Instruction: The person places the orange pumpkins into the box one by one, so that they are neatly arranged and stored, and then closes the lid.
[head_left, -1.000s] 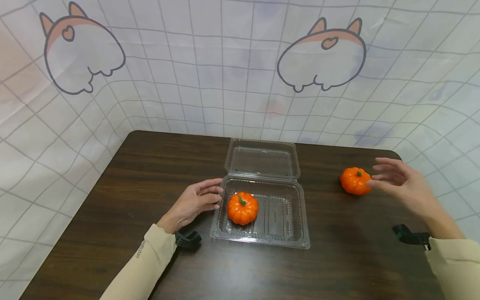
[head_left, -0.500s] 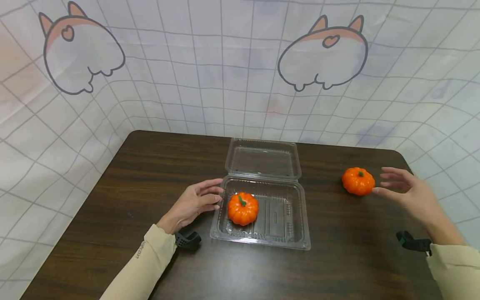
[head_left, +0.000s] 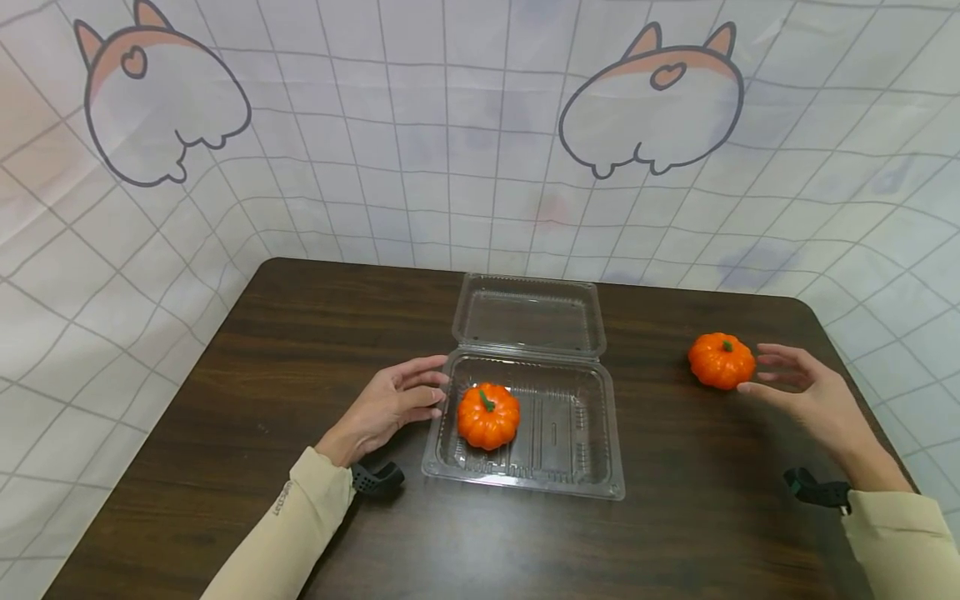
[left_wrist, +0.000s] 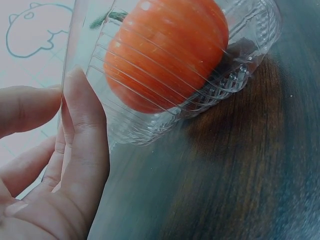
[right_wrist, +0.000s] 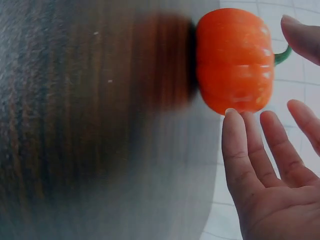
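Observation:
An open clear plastic clamshell container (head_left: 551, 437) lies on the table, its lid (head_left: 528, 321) folded back. One orange toy pumpkin (head_left: 488, 417) with a green stem sits inside, toward the left. My left hand (head_left: 382, 410) is at the container's left side; in the left wrist view its thumb and forefinger pinch the rim. A second orange pumpkin (head_left: 722, 361) stands on the table at the right. Beside it is my right hand (head_left: 817, 402), fingers loosely extended. In the right wrist view the fingertips (right_wrist: 234, 117) lie at the pumpkin's edge; firm contact cannot be made out.
Dark wood-grain tabletop (head_left: 300, 333) surrounds the container. A white grid-patterned cloth (head_left: 420, 150) with cartoon shapes hangs behind and along the sides. Black wrist straps (head_left: 813, 490) stick out under both wrists.
My right hand has drawn slightly back toward me beside the right pumpkin, its thumb now by the pumpkin's near edge. The view has shifted a little. My left hand stays at the container.

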